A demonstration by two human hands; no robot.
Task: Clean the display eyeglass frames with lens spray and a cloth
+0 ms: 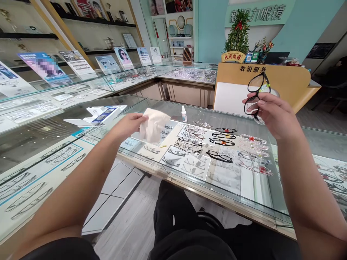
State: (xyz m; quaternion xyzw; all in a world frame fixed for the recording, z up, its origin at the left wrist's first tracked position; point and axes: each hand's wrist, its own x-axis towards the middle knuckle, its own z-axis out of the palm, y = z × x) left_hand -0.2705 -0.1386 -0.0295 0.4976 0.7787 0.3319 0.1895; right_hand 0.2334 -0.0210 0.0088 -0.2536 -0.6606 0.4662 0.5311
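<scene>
Left hand [130,124] pinches a cloth [154,126] left of the spray bottle [184,114]; right hand [279,112] grips 1 pair of glasses [255,86] right of it; fingers on a lens could smudge it.

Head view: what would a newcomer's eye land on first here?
Probably the black-framed glasses held up on end in the right hand, in front of the yellow counter. Next, the pale cloth hanging from the left hand, then the small white spray bottle standing on the glass display case between the hands.
</scene>
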